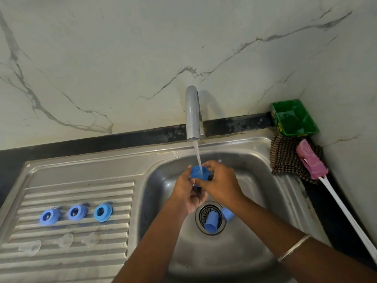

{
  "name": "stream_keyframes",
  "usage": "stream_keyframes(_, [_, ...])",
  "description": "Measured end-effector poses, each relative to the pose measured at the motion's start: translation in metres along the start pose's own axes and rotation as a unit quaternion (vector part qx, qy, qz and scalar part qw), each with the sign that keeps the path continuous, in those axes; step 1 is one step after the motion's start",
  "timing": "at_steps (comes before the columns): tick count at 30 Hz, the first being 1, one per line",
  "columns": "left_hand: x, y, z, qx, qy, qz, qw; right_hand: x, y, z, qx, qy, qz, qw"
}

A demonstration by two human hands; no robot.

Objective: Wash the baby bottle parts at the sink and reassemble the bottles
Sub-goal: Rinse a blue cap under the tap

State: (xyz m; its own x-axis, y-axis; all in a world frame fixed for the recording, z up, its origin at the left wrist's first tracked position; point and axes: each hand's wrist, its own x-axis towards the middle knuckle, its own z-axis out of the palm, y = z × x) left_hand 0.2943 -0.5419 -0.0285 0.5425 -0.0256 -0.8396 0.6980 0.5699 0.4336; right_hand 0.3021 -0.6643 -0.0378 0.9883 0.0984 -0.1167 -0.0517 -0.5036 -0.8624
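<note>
Blue cap (pixel 197 173) under tap (pixel 192 113) stream, mid-basin, gripped by both hands: left hand (pixel 188 193) below, right hand (pixel 221 183) at 3 o'clock. Cap's lower half hidden. Two caps (pixel 212 221) over drain; three rings (pixel 77 213) on drainboard at 9 o'clock, three clear teats (pixel 65 241) faint.

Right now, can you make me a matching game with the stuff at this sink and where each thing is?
Things:
1. blue rings
2. blue cap
3. bottle brush
4. green tub

Places:
A. in the corner by the wall
B. lying on the checked cloth, right of the basin
C. in a row on the ridged drainboard
D. held by both hands under the running tap

Pairs: 1-C, 2-D, 3-B, 4-A
</note>
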Motion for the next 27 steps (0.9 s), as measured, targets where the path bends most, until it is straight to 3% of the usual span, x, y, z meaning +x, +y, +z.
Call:
stream_keyframes(2, [0.003, 0.004, 0.0, -0.014, -0.025, 0.007, 1.0, 0.002, 0.001, -0.005, 0.01, -0.009, 0.007, 1.0])
stream_keyframes(6, [0.006, 0.009, 0.002, 0.062, 0.024, 0.05, 0.997, 0.024, -0.012, -0.023, 0.068, 0.022, 0.026, 0.997])
stream_keyframes(8, [0.007, 0.011, 0.003, 0.106, 0.047, 0.05, 0.992, 0.043, -0.028, -0.032, 0.031, 0.06, 0.006, 0.998])
stream_keyframes(12, [0.009, 0.015, 0.008, 0.226, 0.077, 0.074, 0.968, 0.078, -0.06, -0.041, -0.09, -0.022, -0.067, 0.993])
stream_keyframes(15, [0.012, 0.015, 0.007, 0.332, 0.113, 0.158, 0.923, 0.092, -0.075, -0.037, -0.17, -0.031, -0.061, 0.983])
stream_keyframes(20, [0.012, 0.015, 0.005, 0.494, 0.122, 0.284, 0.813, 0.102, -0.082, -0.03, -0.241, -0.003, -0.078, 0.967])
stream_keyframes(25, [0.005, 0.006, 0.004, 0.521, 0.109, 0.307, 0.789, 0.11, -0.073, -0.04, -0.188, -0.019, -0.062, 0.98])
stream_keyframes(27, [-0.001, 0.001, 0.003, 0.554, 0.112, 0.316, 0.762, 0.107, -0.07, -0.042, -0.175, -0.019, -0.054, 0.983])
